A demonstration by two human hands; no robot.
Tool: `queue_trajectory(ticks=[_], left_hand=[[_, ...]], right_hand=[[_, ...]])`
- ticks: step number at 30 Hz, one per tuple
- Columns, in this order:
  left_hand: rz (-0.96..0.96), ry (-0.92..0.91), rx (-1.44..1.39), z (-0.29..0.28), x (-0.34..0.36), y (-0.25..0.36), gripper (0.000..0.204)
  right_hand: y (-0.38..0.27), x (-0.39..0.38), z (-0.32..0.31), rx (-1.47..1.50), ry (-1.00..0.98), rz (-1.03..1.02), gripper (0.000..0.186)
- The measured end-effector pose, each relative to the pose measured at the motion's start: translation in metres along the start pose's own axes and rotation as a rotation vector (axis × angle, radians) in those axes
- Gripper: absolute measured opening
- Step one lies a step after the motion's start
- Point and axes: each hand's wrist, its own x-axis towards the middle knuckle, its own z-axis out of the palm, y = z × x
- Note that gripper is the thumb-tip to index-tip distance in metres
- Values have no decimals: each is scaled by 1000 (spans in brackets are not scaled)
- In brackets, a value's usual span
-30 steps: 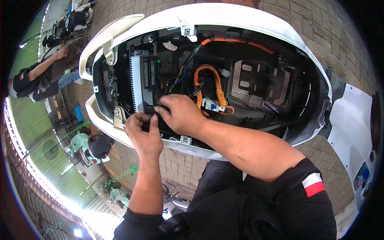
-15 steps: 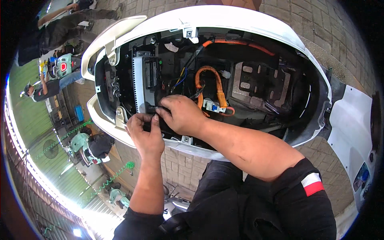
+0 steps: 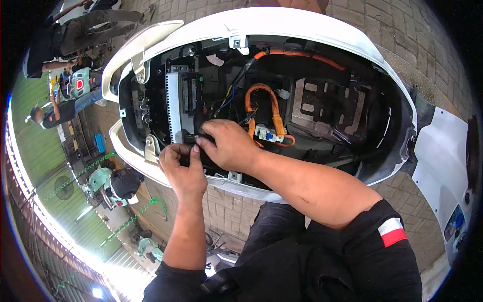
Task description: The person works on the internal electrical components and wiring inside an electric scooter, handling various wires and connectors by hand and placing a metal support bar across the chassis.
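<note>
My left hand (image 3: 184,172) and my right hand (image 3: 231,146) meet with closed fingertips on a small black part (image 3: 191,138) at the near end of a silver finned box (image 3: 176,100), inside an open white scooter body (image 3: 307,21). The part is mostly hidden, possibly a connector. Right of my fingers are a looped orange cable (image 3: 276,118) and a small white breaker with a blue switch (image 3: 266,134). Thin yellow and blue wires (image 3: 227,98) run above my right hand.
A slotted metal plate (image 3: 312,121) lies in the body's right half. A white panel (image 3: 437,156) is at right. Co-workers (image 3: 70,35) (image 3: 63,110) are among mint scooters (image 3: 105,186) at left, beside green coiled hoses (image 3: 131,226). Paving (image 3: 226,211) surrounds the body.
My hands stay at the black part, shifting only very slightly. A co-worker in dark clothes has moved into the upper left, and another scooter's rear light has come into view there.
</note>
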Motion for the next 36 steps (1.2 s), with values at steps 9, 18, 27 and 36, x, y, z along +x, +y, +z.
queue_trajectory(ticks=[9, 18, 27, 36], left_hand=[[16, 23, 38, 1, -2, 1, 19], [87, 51, 55, 2, 0, -2, 20], [80, 29, 60, 0, -1, 0, 17], [56, 28, 50, 0, -3, 2, 16]], right_hand=[[3, 0, -1, 14, 32, -25, 23], [-2, 1, -2, 4, 46, 7, 23], [-5, -2, -1, -3, -28, 97, 29], [-5, -2, 0, 47, 29, 106, 26]])
